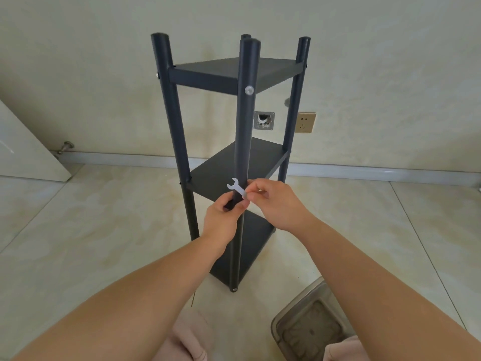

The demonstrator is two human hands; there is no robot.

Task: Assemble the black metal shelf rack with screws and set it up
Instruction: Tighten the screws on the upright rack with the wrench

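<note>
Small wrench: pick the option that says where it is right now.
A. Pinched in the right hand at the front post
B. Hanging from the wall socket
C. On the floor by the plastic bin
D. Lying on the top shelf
A: the right hand pinches the small wrench by its lower end against the front post, while the left hand grips that post just below.

I see the black rack (229, 157) upright on the floor (91, 243); my left hand (223, 217) grips its nearest post, my right hand (276, 204) pinches a white wrench (236, 188) against it.
</note>
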